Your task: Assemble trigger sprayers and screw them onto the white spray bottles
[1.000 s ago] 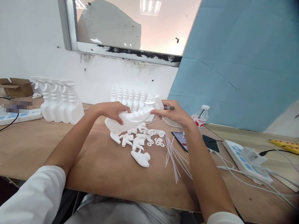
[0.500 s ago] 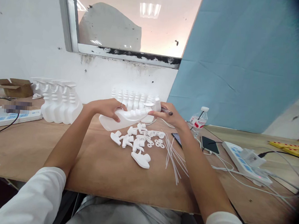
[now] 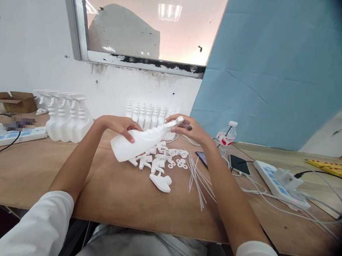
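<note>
At the far left of the brown wooden tabletop (image 3: 110,194), an open brown cardboard box (image 3: 19,103) sits behind a white plastic power strip with blue socket panels (image 3: 31,134). Just beside these, several white plastic trigger-spray bottles (image 3: 68,123) stand upright in a tight group. Next comes the left hand (image 3: 123,126), its thumb and fingers clamped around the lower body of a tilted white plastic spray bottle (image 3: 142,142). That bottle is held above the tabletop, base down to the left and top up to the right. Behind it, white plastic bottles with ribbed necks (image 3: 148,116) stand in a row near the wall; below it lie loose white plastic trigger heads (image 3: 158,164) and small white rings (image 3: 182,163). The right hand (image 3: 187,128) curls its fingers around the tilted bottle's top end, a dark pen-like rod (image 3: 189,127) poking out of its grasp. Thin white plastic tubes (image 3: 198,180) lie scattered nearby. Farther right are a clear plastic bottle with a red-and-white label (image 3: 225,137), a dark-screened phone (image 3: 239,164) and a second white power strip (image 3: 278,186).
</note>
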The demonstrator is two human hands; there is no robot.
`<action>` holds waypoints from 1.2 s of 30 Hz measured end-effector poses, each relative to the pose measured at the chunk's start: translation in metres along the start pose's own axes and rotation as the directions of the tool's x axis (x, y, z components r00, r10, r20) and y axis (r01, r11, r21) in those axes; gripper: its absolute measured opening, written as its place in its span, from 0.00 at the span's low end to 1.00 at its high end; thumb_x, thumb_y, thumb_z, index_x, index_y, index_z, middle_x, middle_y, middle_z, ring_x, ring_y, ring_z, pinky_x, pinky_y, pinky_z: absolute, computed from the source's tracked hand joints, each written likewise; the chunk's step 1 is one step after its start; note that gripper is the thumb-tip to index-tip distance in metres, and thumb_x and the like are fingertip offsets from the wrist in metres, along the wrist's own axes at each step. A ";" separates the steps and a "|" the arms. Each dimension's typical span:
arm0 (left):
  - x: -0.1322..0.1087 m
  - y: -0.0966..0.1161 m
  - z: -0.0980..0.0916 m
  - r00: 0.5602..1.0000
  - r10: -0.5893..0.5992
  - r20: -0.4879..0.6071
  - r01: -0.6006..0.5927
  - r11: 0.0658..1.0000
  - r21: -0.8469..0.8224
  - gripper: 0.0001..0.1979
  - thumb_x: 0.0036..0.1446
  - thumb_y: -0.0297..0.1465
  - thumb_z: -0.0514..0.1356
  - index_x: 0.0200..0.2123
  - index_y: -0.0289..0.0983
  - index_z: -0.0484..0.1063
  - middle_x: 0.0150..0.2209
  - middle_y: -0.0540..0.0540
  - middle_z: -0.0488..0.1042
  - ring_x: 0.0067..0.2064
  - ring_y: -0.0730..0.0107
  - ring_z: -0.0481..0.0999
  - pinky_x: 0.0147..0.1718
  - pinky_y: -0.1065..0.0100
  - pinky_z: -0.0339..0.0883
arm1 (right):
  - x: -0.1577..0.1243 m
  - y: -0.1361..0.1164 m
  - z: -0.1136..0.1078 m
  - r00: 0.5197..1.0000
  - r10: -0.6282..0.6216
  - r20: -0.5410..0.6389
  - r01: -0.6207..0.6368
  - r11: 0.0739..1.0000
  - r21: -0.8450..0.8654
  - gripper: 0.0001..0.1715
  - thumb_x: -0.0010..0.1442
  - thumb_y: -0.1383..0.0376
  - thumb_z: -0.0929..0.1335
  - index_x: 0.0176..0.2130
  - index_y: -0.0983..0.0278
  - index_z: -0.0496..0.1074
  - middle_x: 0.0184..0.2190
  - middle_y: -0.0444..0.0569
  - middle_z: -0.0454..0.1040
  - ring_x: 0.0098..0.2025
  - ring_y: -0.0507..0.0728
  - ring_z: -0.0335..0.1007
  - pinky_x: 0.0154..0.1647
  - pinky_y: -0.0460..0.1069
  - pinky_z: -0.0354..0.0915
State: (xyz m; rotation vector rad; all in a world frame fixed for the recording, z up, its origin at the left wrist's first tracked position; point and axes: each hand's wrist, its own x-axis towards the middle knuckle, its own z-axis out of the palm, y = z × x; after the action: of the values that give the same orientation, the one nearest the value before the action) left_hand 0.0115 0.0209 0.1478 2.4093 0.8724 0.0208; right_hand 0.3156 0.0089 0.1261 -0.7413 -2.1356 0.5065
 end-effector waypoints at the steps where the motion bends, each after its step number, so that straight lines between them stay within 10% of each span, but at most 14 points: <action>1: 0.000 -0.001 0.000 1.000 -0.009 -0.007 0.009 1.000 0.008 0.29 0.50 0.42 0.64 0.55 0.44 0.69 0.54 0.48 0.73 0.52 0.59 0.73 0.46 0.67 0.67 | 0.000 0.002 0.002 0.999 0.038 -0.019 -0.039 0.999 -0.021 0.15 0.54 0.54 0.72 0.36 0.63 0.75 0.30 0.46 0.75 0.28 0.51 0.66 0.28 0.46 0.61; 4: 0.000 -0.003 0.000 1.000 -0.027 -0.007 0.027 0.999 0.021 0.28 0.50 0.42 0.64 0.55 0.44 0.69 0.54 0.48 0.73 0.52 0.59 0.73 0.47 0.67 0.67 | 0.000 0.004 0.004 0.993 0.106 -0.050 -0.109 0.991 -0.076 0.19 0.53 0.51 0.72 0.26 0.64 0.72 0.18 0.43 0.68 0.23 0.50 0.62 0.24 0.46 0.56; 10: 0.001 -0.005 0.000 0.999 -0.040 -0.006 0.040 0.998 0.040 0.30 0.49 0.42 0.64 0.56 0.42 0.68 0.55 0.47 0.72 0.53 0.58 0.73 0.46 0.69 0.68 | 0.001 -0.001 0.000 0.997 -0.033 0.072 0.034 0.999 -0.010 0.20 0.49 0.56 0.75 0.40 0.62 0.73 0.38 0.48 0.73 0.33 0.53 0.67 0.30 0.47 0.61; 16: 0.000 -0.005 -0.001 0.999 -0.049 -0.023 0.050 0.997 0.056 0.30 0.49 0.41 0.64 0.56 0.42 0.68 0.55 0.48 0.72 0.52 0.58 0.73 0.45 0.70 0.67 | 0.001 0.007 0.004 0.995 0.087 -0.041 -0.089 0.994 -0.066 0.19 0.53 0.51 0.72 0.34 0.63 0.72 0.25 0.46 0.70 0.27 0.53 0.65 0.27 0.48 0.60; 22: 0.000 -0.005 0.000 0.996 -0.072 -0.057 0.076 0.995 0.061 0.30 0.48 0.41 0.64 0.56 0.44 0.69 0.55 0.48 0.73 0.52 0.58 0.73 0.45 0.70 0.67 | 0.002 0.001 0.001 0.989 -0.121 0.086 0.125 0.991 -0.041 0.17 0.53 0.58 0.72 0.42 0.60 0.72 0.42 0.50 0.72 0.40 0.57 0.68 0.38 0.49 0.64; 29: -0.001 -0.009 -0.001 0.994 -0.049 -0.094 0.056 0.996 0.069 0.32 0.47 0.43 0.64 0.58 0.46 0.67 0.56 0.49 0.72 0.53 0.59 0.73 0.45 0.70 0.67 | 0.003 -0.002 -0.007 0.991 -0.095 -0.099 0.083 0.990 -0.116 0.14 0.53 0.57 0.72 0.38 0.62 0.73 0.36 0.48 0.74 0.31 0.53 0.65 0.28 0.47 0.59; 36: 0.021 -0.058 -0.008 0.890 -0.127 -0.438 0.214 0.964 0.155 0.31 0.46 0.40 0.64 0.56 0.46 0.69 0.53 0.48 0.73 0.51 0.58 0.72 0.44 0.69 0.66 | -0.010 0.001 -0.054 0.857 -0.188 -0.479 0.009 0.936 -0.351 0.13 0.52 0.58 0.73 0.36 0.62 0.73 0.31 0.48 0.73 0.27 0.53 0.62 0.26 0.48 0.57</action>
State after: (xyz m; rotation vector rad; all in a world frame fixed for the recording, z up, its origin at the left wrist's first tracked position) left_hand -0.0073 0.0737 0.1204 2.5466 1.3409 0.4258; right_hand 0.3637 0.0084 0.1518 -0.8361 -1.7558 -0.1220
